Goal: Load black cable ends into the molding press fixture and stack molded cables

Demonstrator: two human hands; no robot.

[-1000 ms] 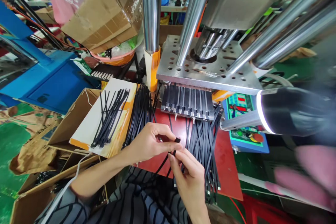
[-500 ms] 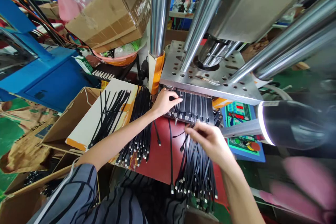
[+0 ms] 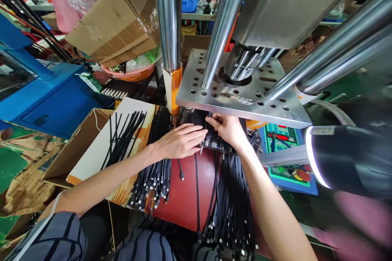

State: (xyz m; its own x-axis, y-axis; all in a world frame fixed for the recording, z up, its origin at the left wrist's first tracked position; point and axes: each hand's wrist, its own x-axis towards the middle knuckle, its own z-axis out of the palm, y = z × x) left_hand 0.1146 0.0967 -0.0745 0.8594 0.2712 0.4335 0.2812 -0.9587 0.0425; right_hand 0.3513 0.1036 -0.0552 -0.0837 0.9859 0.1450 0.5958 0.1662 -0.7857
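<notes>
My left hand [image 3: 183,141] lies with its fingers stretched out across the front left of a black slotted mold block [image 3: 216,143]. My right hand [image 3: 229,129] reaches over the block with thumb and forefinger pinched near its middle; what they hold is too small to make out. Much of the block is hidden by both hands. Black cables with metal plugs [image 3: 234,202] hang in a thick bunch below my right wrist. A single cable [image 3: 197,195] runs down the red work surface [image 3: 183,202]. More black cables [image 3: 156,167] lie beside my left forearm.
A steel press plate [image 3: 203,100] hangs low above my hands between metal columns [image 3: 168,20]. At right stand a lamp [image 3: 343,155] and a blue control panel [image 3: 286,163]. A white board [image 3: 92,147] carries a tied cable bundle [image 3: 124,136] at left.
My right hand has moved up from the block's front edge to its middle, fingers now pinching. My left hand has come down and flattened out. The view has shifted slightly.
</notes>
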